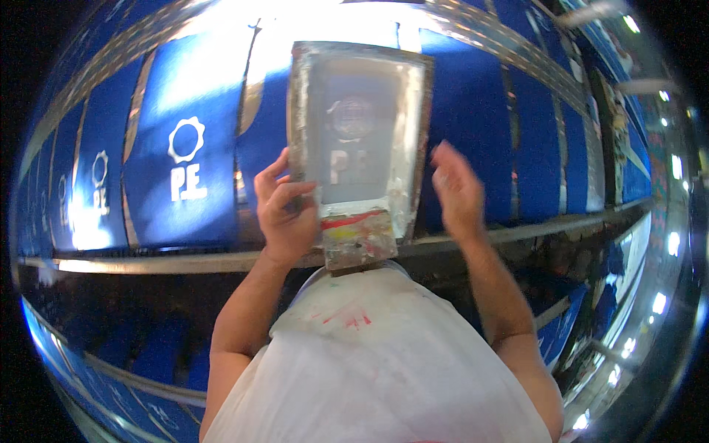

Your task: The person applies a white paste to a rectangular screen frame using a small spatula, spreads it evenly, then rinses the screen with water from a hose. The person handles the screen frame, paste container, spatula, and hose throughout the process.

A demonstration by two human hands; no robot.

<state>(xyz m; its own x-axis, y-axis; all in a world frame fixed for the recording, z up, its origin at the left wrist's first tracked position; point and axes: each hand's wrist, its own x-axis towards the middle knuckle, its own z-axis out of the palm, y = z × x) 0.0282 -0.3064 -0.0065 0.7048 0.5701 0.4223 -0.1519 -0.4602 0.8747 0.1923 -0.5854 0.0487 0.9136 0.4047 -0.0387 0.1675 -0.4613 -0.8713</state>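
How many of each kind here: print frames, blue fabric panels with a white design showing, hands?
Screen-print frame: 1, gripped at its left edge by the left hand; the right hand is open beside it, not touching.
Blue panels with a white design clearly showing: 3
Hands: 2
Total: 6

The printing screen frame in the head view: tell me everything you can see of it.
The printing screen frame is a rectangular frame with pale, paint-crusted edges around a grey mesh bearing a faint emblem stencil. It lies over a blue fabric piece on the long table. A squeegee, smeared red and yellow, rests at its near edge. The left hand grips its left side; the right hand hovers open, apart from its right edge.
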